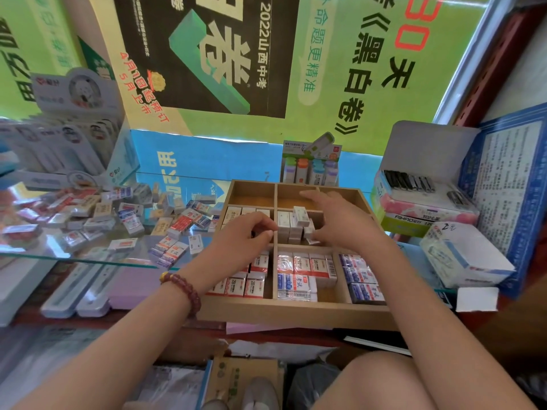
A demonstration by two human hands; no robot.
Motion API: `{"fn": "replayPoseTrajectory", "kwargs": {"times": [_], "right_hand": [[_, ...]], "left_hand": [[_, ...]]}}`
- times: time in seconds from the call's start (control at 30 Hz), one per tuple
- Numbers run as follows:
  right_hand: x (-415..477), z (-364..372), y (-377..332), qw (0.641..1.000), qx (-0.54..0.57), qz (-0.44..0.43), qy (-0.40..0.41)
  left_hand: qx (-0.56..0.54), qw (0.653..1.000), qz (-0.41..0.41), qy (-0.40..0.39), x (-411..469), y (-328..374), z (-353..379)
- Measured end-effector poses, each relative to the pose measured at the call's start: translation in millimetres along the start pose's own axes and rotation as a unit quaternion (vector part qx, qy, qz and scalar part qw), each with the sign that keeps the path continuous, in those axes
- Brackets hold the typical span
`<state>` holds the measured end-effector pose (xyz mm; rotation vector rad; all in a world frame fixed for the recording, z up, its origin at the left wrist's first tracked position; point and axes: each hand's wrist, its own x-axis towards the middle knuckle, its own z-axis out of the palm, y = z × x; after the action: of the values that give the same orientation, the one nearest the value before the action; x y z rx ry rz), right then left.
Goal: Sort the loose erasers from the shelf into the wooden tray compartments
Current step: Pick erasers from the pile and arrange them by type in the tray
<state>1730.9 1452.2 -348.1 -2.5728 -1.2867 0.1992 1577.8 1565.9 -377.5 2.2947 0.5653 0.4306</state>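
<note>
Wooden tray (296, 313) sits on the counter, centre frame, split into three rows of compartments. Loose erasers (130, 220) lie in a scattered heap on the glass shelf (88, 259) just left of the tray. They are small sleeved blocks, mixed red-white, blue-white, beige and grey, and point every way.

Front-left compartment holds red-white 2B erasers (254, 287) standing in rows. Front-middle holds more red-white ones at the back and blue-white erasers (296, 284) at the front. Front-right holds blue-purple erasers (359, 273) laid flat. Middle-left compartment holds beige erasers (236, 214), partly hidden by the hand. Middle-centre compartment holds white erasers (288, 229) packed upright, with one white eraser (302, 216) lying tilted on top of them.

Left grip (245, 235) is over the middle-left compartment with fingers curled down at the divider. Cannot tell if it pinches anything. A red bead bracelet (183, 288) is on that wrist.

Right grip (340, 220) is released. It reaches over the middle row from the right, fingers spread and fairly straight. The fingertips touch the side of the white stack, and the index points toward the back row.

A correction-tape display pack (310, 164) stands behind the tray. A pink AIHAO box (414, 210) and a white carton (461, 255) are to the right. Two pale pen cases (74, 291) lie under the glass shelf.
</note>
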Motion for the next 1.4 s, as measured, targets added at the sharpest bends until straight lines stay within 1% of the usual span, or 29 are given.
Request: {"fn": "replayPoseTrajectory", "kwargs": {"times": [0.07,0.13,0.37,0.43,0.5,0.6,0.67,0.77,0.83,0.97,1.07,1.23,1.37,1.4], "right_hand": [[-1,4,0,0.997,0.019,-0.074,-0.021],[1,8,1,0.994,0.016,-0.103,-0.026],[4,5,16,0.987,0.120,-0.076,0.072],[4,4,19,0.991,0.094,-0.073,0.066],[4,7,18,0.995,0.060,-0.075,0.034],[4,14,15,0.995,0.050,-0.082,-0.004],[3,12,16,0.996,0.022,-0.089,0.005],[1,7,20,0.993,-0.085,-0.068,0.046],[0,6,19,0.991,-0.120,-0.047,0.038],[7,13,12,0.990,-0.140,-0.021,0.018],[12,20,11,0.991,-0.133,-0.006,0.030],[12,26,15,0.995,-0.085,0.030,0.036],[3,15,14,0.998,-0.045,0.032,0.033],[0,9,13,0.998,-0.037,0.036,0.045]], "left_hand": [[0.001,1.000,-0.001,0.001,0,0,0],[0.003,1.000,0.000,-0.002,0,0,1],[0.001,1.000,-0.001,-0.007,1,-2,1],[0.005,1.000,0.001,-0.006,2,-3,1],[0.010,1.000,0.002,-0.008,2,-3,1],[0.010,1.000,0.002,-0.011,2,-3,2],[0.006,1.000,0.002,-0.015,2,-4,1],[0.004,1.000,0.004,-0.018,2,-5,-1],[0.005,1.000,0.005,-0.018,2,-5,-1],[0.003,1.000,0.009,-0.022,2,-6,-1],[-0.008,1.000,0.008,-0.018,1,-7,-2],[-0.016,1.000,0.014,-0.019,-1,-8,-6],[-0.026,0.999,0.025,-0.009,-5,-9,-11],[-0.027,0.999,0.027,-0.007,-6,-10,-13]]}}
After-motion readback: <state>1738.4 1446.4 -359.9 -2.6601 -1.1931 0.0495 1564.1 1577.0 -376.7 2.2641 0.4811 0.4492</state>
